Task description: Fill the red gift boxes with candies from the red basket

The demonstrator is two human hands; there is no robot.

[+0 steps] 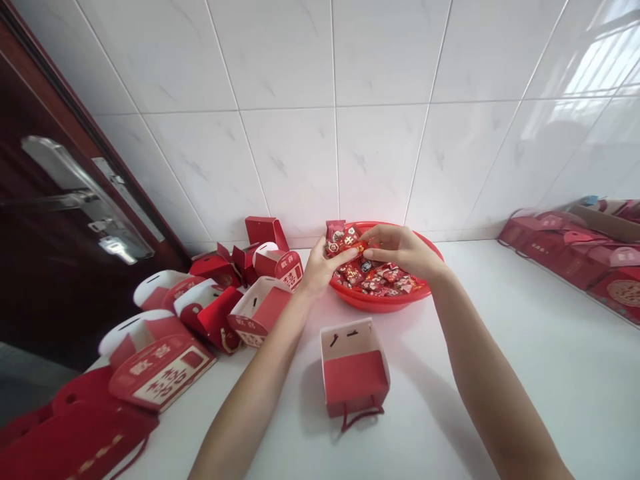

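Observation:
My left hand (pixel 323 263) is closed around several red-wrapped candies (pixel 340 235) at the left rim of a red plastic basket (pixel 377 305). My right hand (pixel 400 250) reaches over the basket, thumb and fingers pinched at a red candy wrapper (pixel 359 248) beside the left hand. More wrapped candies (pixel 383 279) fill the basket below. In front of it stands a small red gift box (pixel 356 380), its top open and white inside, with a dark red cord handle hanging at the near side.
Open red gift boxes (pixel 163 373) crowd the left of the white table (pixel 425 413). Along the right wall stands a row of closed red boxes (pixel 575 250) with a brown carton behind. A dark door (pixel 50 220) with a metal handle is at the left; a tiled wall (pixel 285 153) rises behind.

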